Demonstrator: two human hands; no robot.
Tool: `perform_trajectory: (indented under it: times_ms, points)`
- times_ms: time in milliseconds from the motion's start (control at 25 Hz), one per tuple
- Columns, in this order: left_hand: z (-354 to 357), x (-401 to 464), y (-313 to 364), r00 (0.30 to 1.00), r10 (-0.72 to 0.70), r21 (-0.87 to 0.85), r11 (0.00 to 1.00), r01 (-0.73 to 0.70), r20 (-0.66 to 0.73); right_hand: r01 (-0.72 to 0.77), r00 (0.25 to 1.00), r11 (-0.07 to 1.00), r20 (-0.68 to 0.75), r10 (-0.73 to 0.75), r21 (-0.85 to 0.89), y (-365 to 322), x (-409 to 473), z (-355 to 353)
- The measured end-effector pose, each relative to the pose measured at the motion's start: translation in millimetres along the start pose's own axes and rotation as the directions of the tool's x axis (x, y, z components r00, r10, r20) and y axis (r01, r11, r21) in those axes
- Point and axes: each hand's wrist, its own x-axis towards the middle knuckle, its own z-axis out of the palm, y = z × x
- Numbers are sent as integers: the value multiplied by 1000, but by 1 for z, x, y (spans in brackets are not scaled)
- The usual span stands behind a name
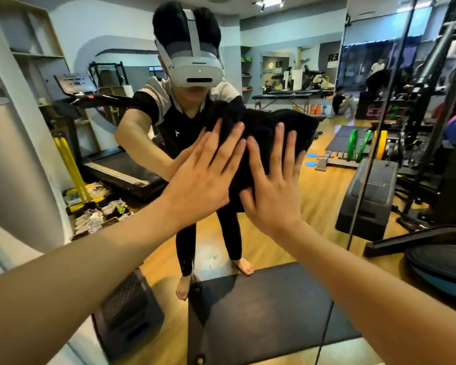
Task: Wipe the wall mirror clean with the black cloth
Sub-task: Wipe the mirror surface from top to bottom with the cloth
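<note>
The wall mirror (287,219) fills most of the view and reflects me and the gym behind. A black cloth (263,127) lies flat against the glass at about chest height. My left hand (206,172) presses its left part with straight, spread fingers. My right hand (274,183) presses its lower right part, fingers also straight and spread. Both palms hide the lower middle of the cloth. The cloth's upper right corner sticks out past my right hand.
A white wall edge (19,167) borders the mirror on the left. A black mat (261,312) lies on the wooden floor at the mirror's foot. A dark step box (127,312) stands low left. A blue balance dome (442,272) sits at the right.
</note>
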Motion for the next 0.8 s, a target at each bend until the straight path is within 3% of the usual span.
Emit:
perform_trajectory:
  times_ms: [120,240,400,600,800]
  points:
    - [5,-54,-17,994,-111,-54,992,112,25,84,996,993,-27,-82,80,-51,2,15]
    - [26,-124,0,980,-192,-33,981,194,41,235,967,962,64,-245,137,-68,-42,35]
    - [60,-167,67,979,-115,-58,990,126,167,268,939,960,200,-279,77,-29,-121,51]
    - [81,-83,159,999,-47,-106,993,44,-18,139,954,990,273,-124,-36,83,-162,23]
    - [72,39,223,991,-129,-94,988,125,-33,96,957,987,284,-55,-130,196,-129,-22]
